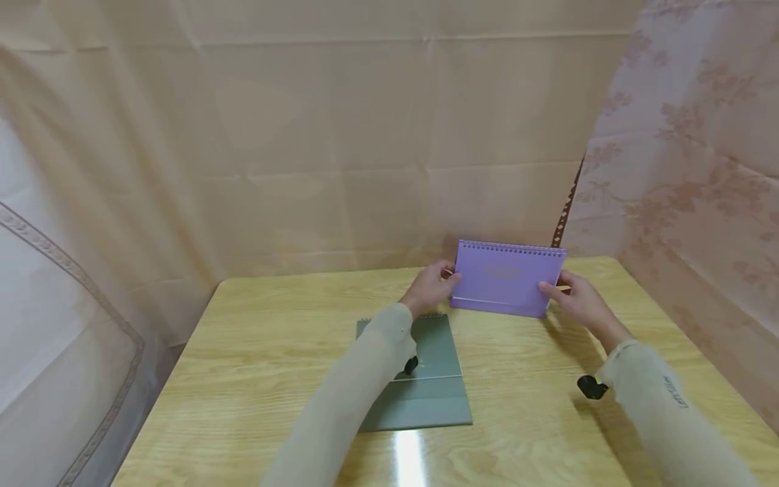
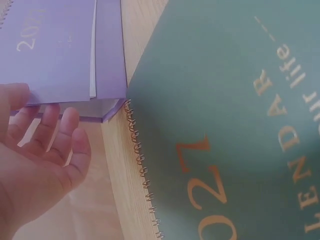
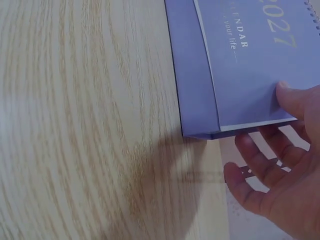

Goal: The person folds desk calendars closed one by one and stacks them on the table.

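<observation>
A purple desk calendar is upright in its tent shape at the back right of the table, its spiral binding along the top. My left hand grips its left edge, thumb on the front cover and fingers at the side and behind. At the opposite edge, my right hand pinches it the same way, thumb on the cover. Whether its base touches the table is hard to tell. Beneath my left forearm lies a green desk calendar, flat with its spiral toward the back and partly hidden by the sleeve.
The wood-grain table ends at a beige curtain behind. A patterned pink cloth hangs along the right side, and a pale cloth along the left. Small black devices sit at both wrists.
</observation>
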Demonstrator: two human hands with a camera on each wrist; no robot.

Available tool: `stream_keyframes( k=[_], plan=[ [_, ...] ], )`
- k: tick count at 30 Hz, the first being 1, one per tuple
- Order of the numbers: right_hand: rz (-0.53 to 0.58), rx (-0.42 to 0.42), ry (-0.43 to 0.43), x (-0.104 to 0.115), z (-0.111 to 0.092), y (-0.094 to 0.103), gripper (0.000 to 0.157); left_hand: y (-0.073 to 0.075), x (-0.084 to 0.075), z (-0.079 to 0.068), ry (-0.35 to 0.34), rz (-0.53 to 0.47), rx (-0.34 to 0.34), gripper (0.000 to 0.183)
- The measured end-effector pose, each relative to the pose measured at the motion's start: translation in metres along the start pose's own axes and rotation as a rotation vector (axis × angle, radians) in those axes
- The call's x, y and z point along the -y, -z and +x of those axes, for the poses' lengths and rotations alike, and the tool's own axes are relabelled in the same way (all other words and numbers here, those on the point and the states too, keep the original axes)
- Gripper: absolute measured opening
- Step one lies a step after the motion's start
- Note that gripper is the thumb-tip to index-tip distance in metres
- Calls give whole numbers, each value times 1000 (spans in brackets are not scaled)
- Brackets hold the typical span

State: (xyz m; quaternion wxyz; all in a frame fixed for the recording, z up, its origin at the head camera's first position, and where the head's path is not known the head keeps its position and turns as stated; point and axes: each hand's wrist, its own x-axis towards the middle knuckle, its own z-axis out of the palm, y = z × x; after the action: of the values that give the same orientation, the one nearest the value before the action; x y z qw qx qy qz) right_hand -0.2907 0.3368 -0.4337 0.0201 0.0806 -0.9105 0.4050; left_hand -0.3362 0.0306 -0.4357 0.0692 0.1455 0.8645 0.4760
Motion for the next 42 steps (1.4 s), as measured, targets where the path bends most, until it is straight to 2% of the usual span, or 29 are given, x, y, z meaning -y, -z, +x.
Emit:
stream_keyframes(
  k=[6, 10, 17, 20, 27, 32, 42],
  plan=[
    [-54, -13, -11, -4, 3, -2, 53, -4, -2, -1, 28, 14, -30, 31],
    [-86, -20, -54, -1, 1, -3, 54, -8, -7, -3, 52, 48, -64, 30],
    [-134, -7, -101, 3, 0, -3, 61, -21, -9, 1, 88, 286, -138, 29],
    [-131, -10, -120, 3, -1, -3, 62, -24, -12, 4, 118, 339, -147, 29],
    [-131, -23, -114, 3, 0, -1, 59, -26, -20, 3, 162, 353, -149, 31],
    [-123, -11, -121, 3, 3, -4, 59, -25, -20, 2, 180, 385, -168, 30],
    [-106, 6, -146, 7, 4, -2, 61, -27, -19, 6, 202, 343, -170, 35]
  ],
)
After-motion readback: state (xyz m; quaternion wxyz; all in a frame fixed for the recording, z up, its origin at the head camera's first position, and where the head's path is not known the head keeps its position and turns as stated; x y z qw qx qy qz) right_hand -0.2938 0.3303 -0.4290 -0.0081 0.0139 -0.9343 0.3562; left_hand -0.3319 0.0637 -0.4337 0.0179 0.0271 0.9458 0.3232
